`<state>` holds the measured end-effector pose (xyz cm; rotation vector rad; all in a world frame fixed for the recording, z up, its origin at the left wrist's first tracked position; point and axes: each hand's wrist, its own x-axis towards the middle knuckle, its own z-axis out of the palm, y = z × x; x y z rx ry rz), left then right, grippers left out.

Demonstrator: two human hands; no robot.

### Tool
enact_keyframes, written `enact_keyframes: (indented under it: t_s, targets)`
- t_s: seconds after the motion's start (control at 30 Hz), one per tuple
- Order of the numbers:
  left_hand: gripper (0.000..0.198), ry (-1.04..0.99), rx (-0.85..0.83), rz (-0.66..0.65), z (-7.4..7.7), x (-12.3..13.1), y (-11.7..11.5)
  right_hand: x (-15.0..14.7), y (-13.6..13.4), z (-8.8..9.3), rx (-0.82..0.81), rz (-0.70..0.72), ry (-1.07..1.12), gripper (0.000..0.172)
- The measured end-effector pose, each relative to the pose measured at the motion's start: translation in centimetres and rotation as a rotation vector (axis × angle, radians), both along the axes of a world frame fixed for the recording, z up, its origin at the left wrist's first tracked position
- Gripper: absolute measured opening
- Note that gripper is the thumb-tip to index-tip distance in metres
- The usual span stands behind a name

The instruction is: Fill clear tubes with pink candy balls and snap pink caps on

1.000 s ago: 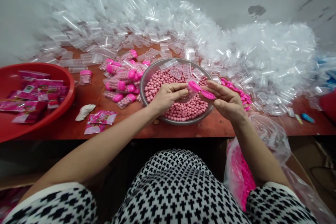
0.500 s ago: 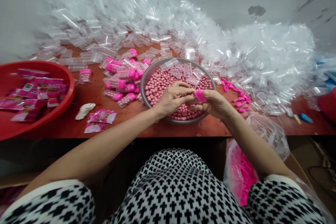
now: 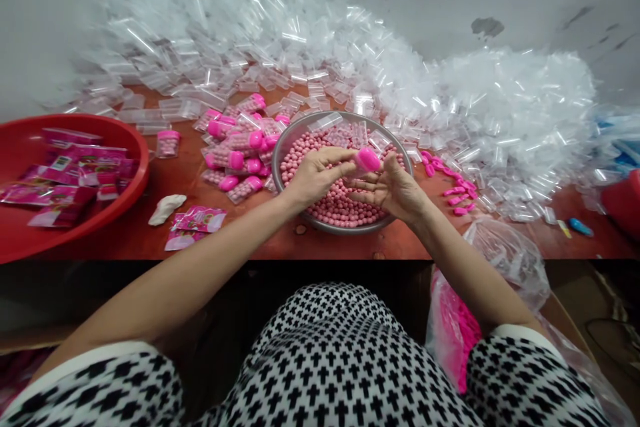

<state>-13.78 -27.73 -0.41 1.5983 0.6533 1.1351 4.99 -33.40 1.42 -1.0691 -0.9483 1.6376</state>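
Note:
My left hand [image 3: 316,175] pinches a small clear plastic bottle with a bright pink cap [image 3: 369,159], held tilted with the cap toward the right. Most of the bottle's body is hidden by my fingers. Just beside it, my right hand [image 3: 397,192] has its fingers spread, palm toward the bottle; its thumb is apart from the cap. Both hands are above a grey bowl [image 3: 345,231] of round pink beads [image 3: 300,160], with several clear bottles [image 3: 326,121] lying on the beads at the back.
Left of the bowl lie filled pink-capped bottles [image 3: 235,160], printed packets [image 3: 200,220] and a red basin [image 3: 143,180]. Loose pink caps [image 3: 463,187] are on the right. Clear bottles [image 3: 280,33] are heaped behind; a plastic bag [image 3: 455,327] hangs below the table edge.
My right hand has let go of the pink cap and opened, dropping slightly. My left hand has lifted the bottle a little and turned its cap upward.

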Motion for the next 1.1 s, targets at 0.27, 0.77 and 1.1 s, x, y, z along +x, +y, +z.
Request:
enact_keyframes:
  t_s: [0.27,0.77,1.1]
  targets:
    - [0.043,0.219,0.235,0.51,2.2,-8.2,7.3,4.7,-0.1,0.5,0.085,-0.177,-0.105,0.042]
    - [0.033,1.317,1.0,-0.16,0.6,8.3,6.4,9.6,-3.2,-0.4,0.106,-0.428,-0.034,0.037]
    - [0.029,1.673,0.952,-0.398,4.9,3.7,4.6,19.1,-5.0,-2.2,0.165,-0.661,-0.256,0.045]
